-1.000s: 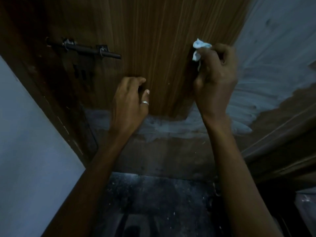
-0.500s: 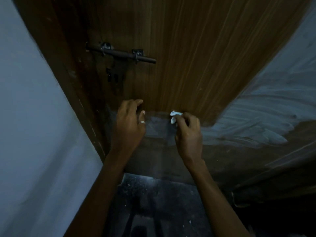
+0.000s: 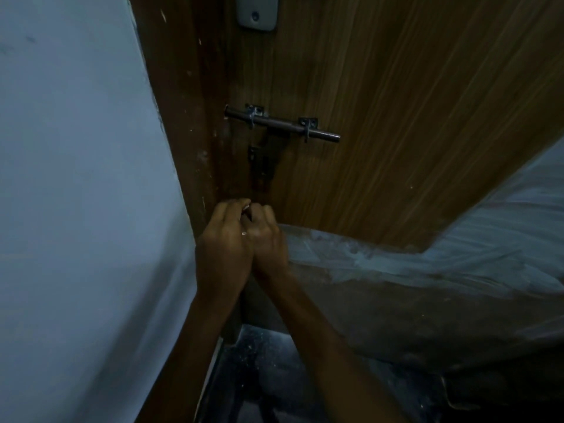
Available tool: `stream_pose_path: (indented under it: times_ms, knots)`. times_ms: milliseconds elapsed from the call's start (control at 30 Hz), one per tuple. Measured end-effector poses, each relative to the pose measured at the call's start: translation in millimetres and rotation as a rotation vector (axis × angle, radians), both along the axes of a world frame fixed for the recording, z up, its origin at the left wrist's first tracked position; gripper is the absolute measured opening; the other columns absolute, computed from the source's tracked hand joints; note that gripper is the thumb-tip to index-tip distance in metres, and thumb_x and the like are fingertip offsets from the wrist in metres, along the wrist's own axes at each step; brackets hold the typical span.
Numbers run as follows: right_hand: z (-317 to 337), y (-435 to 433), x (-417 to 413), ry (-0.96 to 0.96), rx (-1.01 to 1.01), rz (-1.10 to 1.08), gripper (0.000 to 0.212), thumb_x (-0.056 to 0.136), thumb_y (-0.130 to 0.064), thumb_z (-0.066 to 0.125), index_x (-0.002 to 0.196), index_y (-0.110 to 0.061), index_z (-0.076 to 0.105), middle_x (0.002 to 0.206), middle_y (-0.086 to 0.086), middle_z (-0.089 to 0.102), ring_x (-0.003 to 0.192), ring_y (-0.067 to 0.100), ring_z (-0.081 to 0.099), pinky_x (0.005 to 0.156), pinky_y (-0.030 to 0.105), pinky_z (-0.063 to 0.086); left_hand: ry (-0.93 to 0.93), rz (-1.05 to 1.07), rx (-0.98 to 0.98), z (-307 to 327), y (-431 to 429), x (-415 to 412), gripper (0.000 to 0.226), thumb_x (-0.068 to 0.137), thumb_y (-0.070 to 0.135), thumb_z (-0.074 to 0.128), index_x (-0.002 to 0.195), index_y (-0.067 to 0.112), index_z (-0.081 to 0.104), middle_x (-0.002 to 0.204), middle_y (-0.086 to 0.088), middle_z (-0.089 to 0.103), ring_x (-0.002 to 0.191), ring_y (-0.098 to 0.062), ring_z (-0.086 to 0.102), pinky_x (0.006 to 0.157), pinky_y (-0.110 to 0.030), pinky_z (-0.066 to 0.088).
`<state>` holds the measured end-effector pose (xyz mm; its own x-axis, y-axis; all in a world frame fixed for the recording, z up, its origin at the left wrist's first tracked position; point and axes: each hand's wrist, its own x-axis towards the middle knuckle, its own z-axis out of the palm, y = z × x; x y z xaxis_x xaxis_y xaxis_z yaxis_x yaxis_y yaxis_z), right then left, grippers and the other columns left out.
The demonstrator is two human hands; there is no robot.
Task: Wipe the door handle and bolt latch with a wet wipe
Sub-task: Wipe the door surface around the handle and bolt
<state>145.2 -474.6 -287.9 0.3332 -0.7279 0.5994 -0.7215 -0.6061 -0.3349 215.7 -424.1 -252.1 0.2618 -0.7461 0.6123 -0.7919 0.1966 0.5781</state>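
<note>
Door (image 3: 396,117) | left hand (image 3: 224,248) touching right hand (image 3: 268,239) | below bolt latch (image 3: 282,125)

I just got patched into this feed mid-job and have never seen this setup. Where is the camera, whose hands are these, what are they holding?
No machine here: a person works with bare hands, and the one picture comes from a camera worn on their head, looking forward and down. The left hand, wearing a ring, and the right hand meet low on the wooden door, near the pale wall. Their fingers are curled, with something dark between them, too dim to identify; no wipe shows. Above them the bolt latch sits on the door, neither hand touching it. A small white device is mounted at the top.
</note>
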Motion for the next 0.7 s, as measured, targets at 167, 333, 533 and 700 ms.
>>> stream_pose_path:
  times_ms: [167, 333, 533, 700]
  knots:
    - [14, 7, -34, 0.07, -0.123, -0.049, 0.032, 0.096, -0.025, 0.048, 0.115, -0.006, 0.066, 0.101, 0.011, 0.061, 0.089, 0.023, 0.054, 0.065, 0.029, 0.046, 0.021, 0.018, -0.017, 7, -1, -11, 0.033, 0.1, 0.023, 0.044, 0.117, 0.004, 0.066, 0.115, -0.011, 0.068, 0.103, -0.019, 0.064, 0.089, -0.015, 0.043]
    - [17, 13, -122, 0.063, -0.184, -0.221, 0.023, 0.091, -0.005, 0.061, 0.112, -0.005, 0.072, 0.095, 0.009, 0.062, 0.086, 0.026, 0.057, 0.067, 0.034, 0.049, -0.002, 0.011, 0.019, 6, -11, -28, 0.024, 0.097, 0.009, 0.057, 0.119, 0.007, 0.066, 0.117, -0.009, 0.067, 0.103, -0.021, 0.064, 0.086, -0.019, 0.042]
    - [45, 28, -211, -0.101, -0.227, -0.37, 0.032, 0.076, 0.017, 0.068, 0.102, -0.001, 0.075, 0.094, 0.013, 0.065, 0.084, 0.028, 0.063, 0.07, 0.036, 0.052, 0.005, -0.099, 0.021, 19, -17, -66, 0.025, 0.096, 0.01, 0.061, 0.12, 0.008, 0.065, 0.119, -0.008, 0.066, 0.106, -0.02, 0.063, 0.087, -0.021, 0.043]
    - [127, 18, -216, -0.225, -0.435, -0.408, 0.018, 0.089, 0.002, 0.069, 0.106, -0.003, 0.075, 0.098, 0.014, 0.065, 0.086, 0.019, 0.061, 0.075, 0.018, 0.042, 0.04, -0.151, -0.014, 36, -22, -92, 0.026, 0.094, 0.01, 0.059, 0.119, 0.008, 0.066, 0.117, -0.008, 0.066, 0.106, -0.022, 0.063, 0.09, -0.023, 0.043]
